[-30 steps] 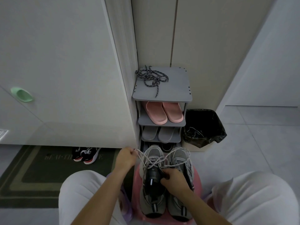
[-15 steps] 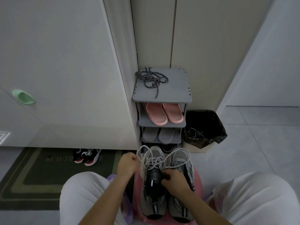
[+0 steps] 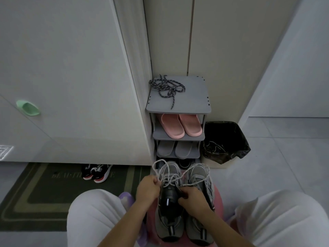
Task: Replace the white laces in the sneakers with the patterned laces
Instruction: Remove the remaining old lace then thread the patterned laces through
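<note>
The grey sneakers stand side by side on a pink stool between the person's knees, toes toward the rack. The stool shows only as slivers round them, and its near edge is cut off by the bottom of the view. On the left sneaker the white lace is slack, heaped over the forefoot, with loops reaching up past the toe and across the right sneaker. Which strand belongs to which shoe I cannot tell.

The hands are apart, one at each side of the left sneaker. The left hand has its fingers curled round a strand of white lace. The right hand grips the left sneaker at its dark tongue; its fingertips hide whether a strand is pinched there too.

The patterned laces lie in a loose tangle on the top board of the grey shoe rack, well apart from the hands. Below are pink slippers and grey slippers; the lowest shelf is dark and blocked by the sneakers. Beside the rack stands a bin with a black bag. To the left, black-and-red shoes poke out from under a cabinet onto a dark mat whose lettering is illegible.
</note>
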Action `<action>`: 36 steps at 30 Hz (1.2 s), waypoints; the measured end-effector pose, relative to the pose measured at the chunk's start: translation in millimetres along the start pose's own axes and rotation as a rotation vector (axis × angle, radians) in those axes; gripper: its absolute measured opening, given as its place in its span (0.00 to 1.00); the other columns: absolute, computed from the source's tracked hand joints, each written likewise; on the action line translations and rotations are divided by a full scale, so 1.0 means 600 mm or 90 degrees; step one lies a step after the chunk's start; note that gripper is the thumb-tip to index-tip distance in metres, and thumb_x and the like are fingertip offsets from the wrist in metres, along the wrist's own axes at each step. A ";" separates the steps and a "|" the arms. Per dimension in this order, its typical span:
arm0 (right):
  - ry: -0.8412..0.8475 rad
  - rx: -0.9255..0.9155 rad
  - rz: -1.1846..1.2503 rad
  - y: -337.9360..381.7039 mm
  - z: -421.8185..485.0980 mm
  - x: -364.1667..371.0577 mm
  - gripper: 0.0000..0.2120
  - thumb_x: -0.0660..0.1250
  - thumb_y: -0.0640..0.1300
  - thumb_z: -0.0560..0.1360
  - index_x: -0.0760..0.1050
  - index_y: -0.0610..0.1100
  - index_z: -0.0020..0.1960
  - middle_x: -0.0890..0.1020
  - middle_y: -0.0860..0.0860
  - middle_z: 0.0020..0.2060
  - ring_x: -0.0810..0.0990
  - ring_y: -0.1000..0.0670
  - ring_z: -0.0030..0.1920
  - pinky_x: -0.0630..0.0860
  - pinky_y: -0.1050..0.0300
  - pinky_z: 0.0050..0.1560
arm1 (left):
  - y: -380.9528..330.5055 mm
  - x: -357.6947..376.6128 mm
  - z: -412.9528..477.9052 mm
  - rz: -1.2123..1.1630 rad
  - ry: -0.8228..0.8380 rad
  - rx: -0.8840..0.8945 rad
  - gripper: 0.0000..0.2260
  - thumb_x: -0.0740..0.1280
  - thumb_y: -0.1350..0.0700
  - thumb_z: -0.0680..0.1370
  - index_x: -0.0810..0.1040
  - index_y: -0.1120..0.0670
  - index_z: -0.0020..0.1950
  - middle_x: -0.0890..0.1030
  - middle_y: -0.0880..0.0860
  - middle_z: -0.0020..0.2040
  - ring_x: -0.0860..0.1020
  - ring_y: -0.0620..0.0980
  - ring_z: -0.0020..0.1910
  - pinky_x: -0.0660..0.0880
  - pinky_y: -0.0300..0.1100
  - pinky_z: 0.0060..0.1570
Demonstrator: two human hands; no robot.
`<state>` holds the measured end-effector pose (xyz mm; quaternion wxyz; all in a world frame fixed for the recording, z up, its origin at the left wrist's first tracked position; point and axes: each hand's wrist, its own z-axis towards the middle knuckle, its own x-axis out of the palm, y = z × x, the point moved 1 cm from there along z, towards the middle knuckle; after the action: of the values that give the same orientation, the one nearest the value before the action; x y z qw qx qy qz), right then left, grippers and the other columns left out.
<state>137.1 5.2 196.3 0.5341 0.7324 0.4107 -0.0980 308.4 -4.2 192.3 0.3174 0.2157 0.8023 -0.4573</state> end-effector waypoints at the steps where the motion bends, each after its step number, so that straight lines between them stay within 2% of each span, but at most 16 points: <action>1: 0.005 0.000 0.005 0.000 -0.001 -0.001 0.15 0.65 0.39 0.71 0.71 0.59 0.35 0.75 0.58 0.33 0.73 0.61 0.35 0.66 0.70 0.34 | 0.001 -0.005 0.005 -0.038 -0.005 -0.017 0.15 0.64 0.56 0.77 0.67 0.54 0.30 0.79 0.53 0.33 0.80 0.54 0.36 0.78 0.47 0.40; 3: 0.008 0.004 0.022 -0.001 -0.002 0.000 0.11 0.64 0.38 0.71 0.79 0.52 0.45 0.79 0.55 0.38 0.76 0.57 0.39 0.70 0.69 0.38 | 0.003 -0.023 0.016 -0.109 -0.031 -0.050 0.11 0.63 0.59 0.77 0.72 0.58 0.35 0.82 0.56 0.37 0.82 0.54 0.38 0.80 0.52 0.44; 4: 0.006 0.006 0.031 -0.002 -0.002 0.000 0.12 0.64 0.38 0.71 0.81 0.48 0.50 0.81 0.52 0.41 0.78 0.55 0.41 0.72 0.68 0.40 | 0.003 -0.034 0.021 -0.134 -0.057 -0.063 0.09 0.62 0.59 0.78 0.74 0.59 0.38 0.82 0.56 0.39 0.82 0.54 0.40 0.80 0.53 0.45; 6: 0.001 0.003 0.035 -0.004 -0.003 0.002 0.13 0.64 0.38 0.71 0.81 0.46 0.54 0.83 0.49 0.45 0.79 0.53 0.44 0.73 0.67 0.41 | 0.003 -0.054 0.026 -0.206 -0.104 -0.080 0.08 0.62 0.59 0.79 0.76 0.58 0.41 0.82 0.55 0.40 0.81 0.52 0.40 0.80 0.50 0.46; 9: -0.006 0.005 0.029 -0.005 -0.002 0.003 0.12 0.64 0.38 0.71 0.81 0.44 0.52 0.83 0.48 0.45 0.80 0.51 0.44 0.74 0.64 0.41 | 0.000 -0.058 0.021 -0.227 -0.088 -0.078 0.07 0.62 0.57 0.79 0.76 0.55 0.42 0.81 0.56 0.43 0.80 0.51 0.41 0.78 0.47 0.45; 11: -0.009 0.004 0.023 -0.004 -0.001 0.003 0.11 0.64 0.38 0.71 0.81 0.44 0.51 0.82 0.49 0.42 0.79 0.51 0.43 0.74 0.62 0.42 | -0.001 -0.036 0.011 -0.179 0.026 -0.064 0.07 0.64 0.56 0.79 0.74 0.52 0.40 0.81 0.56 0.43 0.80 0.53 0.41 0.75 0.43 0.41; 13: -0.010 0.002 0.015 -0.002 -0.001 0.003 0.09 0.65 0.38 0.71 0.80 0.45 0.48 0.81 0.50 0.40 0.78 0.52 0.41 0.73 0.63 0.40 | -0.001 -0.009 -0.003 -0.101 0.107 -0.016 0.12 0.66 0.56 0.77 0.72 0.50 0.34 0.78 0.53 0.37 0.76 0.48 0.35 0.69 0.39 0.36; 16: -0.010 -0.007 0.005 -0.001 -0.001 0.002 0.08 0.64 0.38 0.70 0.76 0.51 0.42 0.77 0.56 0.34 0.75 0.58 0.35 0.67 0.70 0.33 | -0.005 0.007 -0.011 -0.048 0.058 0.039 0.16 0.68 0.55 0.76 0.69 0.48 0.30 0.73 0.48 0.31 0.72 0.47 0.34 0.67 0.39 0.38; 18: -0.015 -0.010 -0.001 0.000 -0.002 0.001 0.07 0.64 0.38 0.70 0.75 0.51 0.40 0.75 0.57 0.32 0.73 0.60 0.33 0.66 0.70 0.31 | -0.007 0.004 -0.012 -0.030 0.032 0.050 0.16 0.67 0.55 0.77 0.68 0.48 0.30 0.73 0.47 0.32 0.72 0.47 0.35 0.67 0.39 0.38; 20: -0.014 -0.011 0.000 0.000 -0.001 0.001 0.09 0.64 0.38 0.70 0.73 0.51 0.36 0.74 0.56 0.31 0.72 0.59 0.32 0.66 0.70 0.31 | -0.006 0.000 -0.005 0.013 0.028 0.038 0.15 0.64 0.56 0.78 0.67 0.50 0.32 0.77 0.50 0.36 0.76 0.50 0.38 0.70 0.40 0.40; 22: -0.008 -0.014 0.008 -0.001 -0.001 0.000 0.12 0.64 0.38 0.70 0.72 0.54 0.35 0.74 0.56 0.30 0.72 0.61 0.32 0.66 0.71 0.31 | -0.001 -0.009 0.008 -0.041 0.007 0.015 0.11 0.61 0.59 0.78 0.69 0.53 0.36 0.81 0.55 0.41 0.80 0.54 0.40 0.77 0.46 0.42; 25: -0.010 -0.010 0.030 -0.002 -0.003 0.001 0.09 0.64 0.37 0.70 0.80 0.48 0.43 0.76 0.57 0.33 0.73 0.62 0.33 0.67 0.72 0.32 | -0.006 -0.038 0.021 -0.196 -0.048 -0.049 0.09 0.57 0.60 0.80 0.71 0.55 0.40 0.82 0.57 0.42 0.81 0.55 0.39 0.75 0.42 0.33; 28: -0.018 -0.009 0.046 -0.003 -0.003 0.002 0.11 0.64 0.37 0.71 0.81 0.44 0.50 0.77 0.56 0.36 0.74 0.62 0.36 0.68 0.73 0.34 | -0.010 -0.048 0.030 -0.233 -0.063 -0.035 0.09 0.57 0.60 0.81 0.71 0.55 0.41 0.82 0.55 0.42 0.80 0.55 0.42 0.76 0.46 0.40; 31: -0.024 -0.006 0.047 -0.003 -0.004 0.002 0.13 0.64 0.37 0.71 0.80 0.44 0.53 0.78 0.54 0.40 0.76 0.56 0.40 0.67 0.73 0.36 | -0.018 -0.031 0.023 -0.203 0.016 -0.059 0.09 0.59 0.57 0.80 0.71 0.53 0.40 0.81 0.57 0.44 0.80 0.55 0.43 0.76 0.48 0.45; 34: -0.019 0.001 0.046 -0.003 -0.005 0.002 0.14 0.64 0.38 0.72 0.80 0.45 0.56 0.81 0.51 0.44 0.78 0.53 0.45 0.71 0.67 0.42 | -0.024 -0.008 0.006 -0.093 0.104 -0.032 0.15 0.65 0.54 0.78 0.67 0.55 0.33 0.73 0.56 0.36 0.73 0.52 0.37 0.69 0.41 0.40; 36: -0.021 0.003 0.041 -0.001 -0.005 0.001 0.14 0.64 0.38 0.71 0.80 0.44 0.55 0.82 0.49 0.47 0.79 0.51 0.47 0.74 0.62 0.46 | -0.021 0.000 0.001 0.007 0.076 0.007 0.19 0.64 0.54 0.78 0.62 0.54 0.30 0.68 0.53 0.31 0.69 0.52 0.36 0.65 0.41 0.38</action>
<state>136.2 8.5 196.5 0.5420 0.7447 0.3779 -0.0941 300.7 -10.9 199.7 0.2702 0.2491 0.8161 -0.4459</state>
